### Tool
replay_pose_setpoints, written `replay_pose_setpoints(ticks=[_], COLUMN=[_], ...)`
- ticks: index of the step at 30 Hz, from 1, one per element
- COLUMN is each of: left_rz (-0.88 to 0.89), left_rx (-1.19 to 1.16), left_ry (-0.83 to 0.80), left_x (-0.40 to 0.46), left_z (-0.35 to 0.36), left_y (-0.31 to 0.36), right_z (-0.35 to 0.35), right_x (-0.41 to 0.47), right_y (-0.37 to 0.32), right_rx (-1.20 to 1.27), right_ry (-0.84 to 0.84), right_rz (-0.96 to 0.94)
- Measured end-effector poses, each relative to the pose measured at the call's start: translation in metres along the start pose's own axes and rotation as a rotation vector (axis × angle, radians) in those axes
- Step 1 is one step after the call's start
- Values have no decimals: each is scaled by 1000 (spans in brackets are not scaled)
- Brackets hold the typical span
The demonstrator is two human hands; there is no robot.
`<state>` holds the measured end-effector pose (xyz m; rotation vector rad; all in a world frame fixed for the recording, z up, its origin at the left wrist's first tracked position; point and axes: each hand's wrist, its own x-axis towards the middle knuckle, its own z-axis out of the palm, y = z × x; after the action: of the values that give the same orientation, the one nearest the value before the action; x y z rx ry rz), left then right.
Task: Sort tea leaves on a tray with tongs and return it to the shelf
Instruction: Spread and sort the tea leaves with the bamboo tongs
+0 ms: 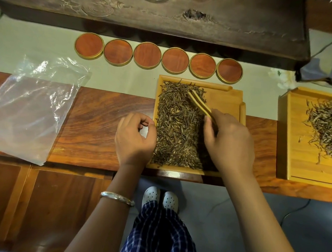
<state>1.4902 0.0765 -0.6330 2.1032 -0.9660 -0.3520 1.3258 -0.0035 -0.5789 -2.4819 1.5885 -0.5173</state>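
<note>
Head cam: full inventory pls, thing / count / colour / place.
Tray: 1, light wood, centre of counter, holds dark tea leaves.
Second tray: 1, light wood, right edge, paler leaves.
Tongs: 1, bamboo, over centre tray.
Round lids: 6, red-brown with gold rims, row behind tray.
Plastic bag: 1, clear, left.
Bangle: 1, silver, left wrist.
Left hand: curled, at tray's left edge.
Right hand: holding tongs.

Tea leaves [177,126] in tray [225,99]; lids [158,58] behind; bag [29,108] left.
</note>
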Motion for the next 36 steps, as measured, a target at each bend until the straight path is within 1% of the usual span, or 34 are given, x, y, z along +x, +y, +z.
replay_pose_setpoints(ticks=[3, 6, 10, 12, 17, 20, 22, 24, 26, 31, 36], left_rz=[-8, -14, -27, -35, -32, -31, -29, -28, -24, -8, -9], left_rx=[2, 7, 15, 22, 37, 35, 33, 34, 38, 39, 54], left_ry=[5, -4, -21, -27, -20, -7, -3, -6, -4, 6, 5], left_x=[0, -1, -1, -1, -1, -1, -1, -1, -1, 0, -1], left_z=[0, -1, -1, -1, -1, 0, 0, -1, 0, 1, 0], left_y=[1, 2, 2, 2, 3, 3, 3, 3, 2, 2, 2], right_z=[-2, -9, -8, -4, -10, -17, -18, -17, -15, -21, -21], right_x=[-8, -10, -16, -20, -23, -29, -35, -37, -33, -26, -32], right_y=[14, 19, 4, 3, 23, 26, 27, 30, 37, 60, 70], right_rx=[-9, 19, 38, 28, 49, 50, 53, 33, 15, 37, 9], right_ry=[-33, -26, -74, -109, -48, -60, -120, -162, -159, -44, -84], right_rz=[60, 89, -23, -38, 47, -26, -83, -94, -69, 0, 49])
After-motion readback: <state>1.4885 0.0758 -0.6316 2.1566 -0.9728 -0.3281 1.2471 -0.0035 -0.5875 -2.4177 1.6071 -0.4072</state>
